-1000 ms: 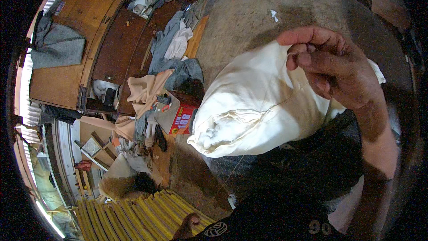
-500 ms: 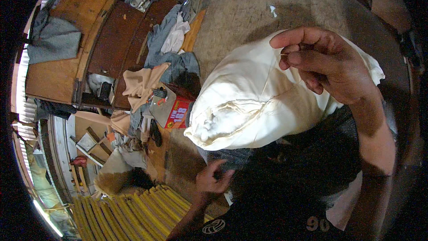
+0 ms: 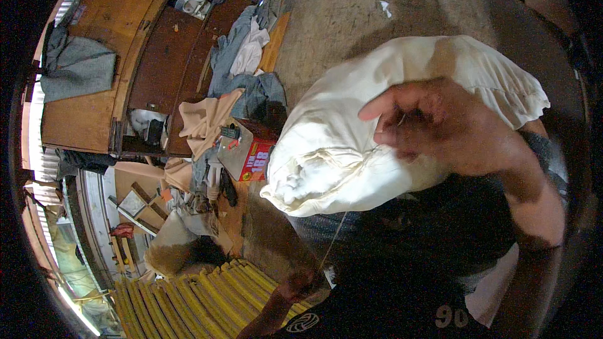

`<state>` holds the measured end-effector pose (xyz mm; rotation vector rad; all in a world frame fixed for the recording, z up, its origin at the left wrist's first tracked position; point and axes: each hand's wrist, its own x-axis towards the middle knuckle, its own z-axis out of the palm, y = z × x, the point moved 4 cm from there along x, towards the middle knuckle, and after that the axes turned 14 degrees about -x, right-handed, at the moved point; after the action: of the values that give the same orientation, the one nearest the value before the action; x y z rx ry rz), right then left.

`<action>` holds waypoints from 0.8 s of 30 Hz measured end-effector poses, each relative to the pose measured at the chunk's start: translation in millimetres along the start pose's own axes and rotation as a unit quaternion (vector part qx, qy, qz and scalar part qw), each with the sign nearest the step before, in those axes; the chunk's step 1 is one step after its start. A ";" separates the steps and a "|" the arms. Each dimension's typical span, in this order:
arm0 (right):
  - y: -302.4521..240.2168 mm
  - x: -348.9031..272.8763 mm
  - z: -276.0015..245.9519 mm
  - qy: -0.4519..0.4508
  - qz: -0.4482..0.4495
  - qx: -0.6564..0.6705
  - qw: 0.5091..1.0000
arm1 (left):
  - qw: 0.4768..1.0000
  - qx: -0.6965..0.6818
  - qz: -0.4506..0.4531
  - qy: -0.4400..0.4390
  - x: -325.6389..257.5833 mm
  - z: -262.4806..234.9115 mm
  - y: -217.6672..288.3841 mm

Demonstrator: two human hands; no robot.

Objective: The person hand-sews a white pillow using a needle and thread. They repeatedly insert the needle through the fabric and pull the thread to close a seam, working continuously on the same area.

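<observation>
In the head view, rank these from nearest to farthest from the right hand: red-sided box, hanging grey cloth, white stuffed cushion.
1. White stuffed cushion: partly hidden behind the right hand.
2. Red-sided box: left of the cushion.
3. Hanging grey cloth: far upper left.

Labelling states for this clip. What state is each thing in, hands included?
White cushion: stuffed, left end open
White filling: exposed at that opening
Thread: straight, running from the cushion toward the left hand
Right hand: fingers curled, over the cushion; grip unclear
Left hand: low, in shadow; grip unclear
Beige cloth: crumpled
Grey cloth: hanging
</observation>
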<state>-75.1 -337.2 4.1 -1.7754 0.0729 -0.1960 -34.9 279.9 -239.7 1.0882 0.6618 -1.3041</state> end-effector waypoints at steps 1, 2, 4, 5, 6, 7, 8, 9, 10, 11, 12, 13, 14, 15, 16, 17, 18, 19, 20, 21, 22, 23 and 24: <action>5.5 -1.2 4.2 0.023 -0.048 -0.083 0.995 | 0.998 -0.051 -0.049 -0.003 -14.0 10.6 1.6; 3.8 -3.4 8.2 0.044 -0.097 -0.164 0.981 | 0.989 -0.039 -0.127 -0.069 -23.4 39.9 12.4; 4.2 -5.3 10.3 0.053 -0.060 -0.232 0.969 | 0.953 0.250 -0.020 -0.167 -51.8 116.2 32.3; 9.4 -6.3 9.4 0.072 -0.071 -0.282 0.954 | 0.830 0.500 0.162 -0.185 -81.1 176.5 40.8; 11.8 -6.8 10.1 0.087 -0.093 -0.324 0.937 | 0.775 0.554 0.243 -0.183 -89.2 184.9 38.6; 15.7 -7.5 10.4 0.103 -0.110 -0.367 0.918 | 0.711 0.602 0.322 -0.170 -95.2 192.5 36.9; 19.3 -7.6 11.0 0.116 -0.131 -0.404 0.898 | 0.699 0.604 0.344 -0.170 -100.1 198.2 35.9; 20.2 -7.9 11.6 0.129 -0.152 -0.440 0.875 | 0.704 0.605 0.335 -0.160 -98.1 193.1 36.4; 21.3 -7.5 12.6 0.118 -0.147 -0.461 0.867 | 0.720 0.602 0.312 -0.149 -94.2 186.7 36.4; 20.8 -6.6 13.6 0.106 -0.142 -0.481 0.859 | 0.743 0.595 0.277 -0.130 -89.5 178.3 36.2; 20.4 -7.5 13.6 0.095 -0.134 -0.503 0.849 | 0.765 0.588 0.236 -0.111 -83.8 168.2 36.3; 20.1 -7.1 12.6 0.086 -0.122 -0.516 0.843 | 0.781 0.590 0.188 -0.083 -75.0 154.0 36.0; 21.3 -4.7 13.0 0.076 -0.113 -0.526 0.839 | 0.786 0.600 0.142 -0.042 -66.6 135.2 33.8; 22.2 -0.3 15.2 0.065 -0.107 -0.534 0.836 | 0.779 0.619 0.100 0.005 -59.9 113.5 30.6; 19.8 1.9 16.0 0.070 -0.103 -0.559 0.820 | 0.758 0.648 0.057 0.052 -49.3 88.5 29.1; 17.4 6.4 18.1 0.075 -0.104 -0.581 0.804 | 0.715 0.690 0.016 0.109 -41.2 60.9 28.1; 13.0 5.9 14.6 0.079 -0.092 -0.612 0.781 | 0.662 0.734 -0.031 0.145 -24.1 38.3 32.2; 10.9 4.8 10.5 0.084 -0.082 -0.616 0.779 | 0.610 0.771 -0.062 0.174 -8.8 16.5 38.2; 14.3 2.9 4.0 0.094 -0.071 -0.620 0.776 | 0.564 0.798 -0.082 0.196 5.9 2.3 46.0; 17.5 4.0 3.5 0.102 -0.067 -0.618 0.776 | 0.537 0.811 -0.092 0.214 9.3 -7.6 52.7; 14.5 3.7 0.7 0.119 -0.068 -0.604 0.785 | 0.525 0.818 -0.087 0.219 9.4 -1.9 60.8; 9.1 2.4 -4.5 0.136 -0.068 -0.590 0.793 | 0.532 0.819 -0.064 0.207 11.9 6.1 71.3; 14.2 13.4 1.1 0.153 -0.100 -0.550 0.815 | 0.565 0.794 -0.040 0.222 -16.7 27.1 71.9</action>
<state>-60.9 -341.3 -8.8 -2.9033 0.2729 -0.7010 26.1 256.4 -196.1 2.9424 -0.4476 -1.5851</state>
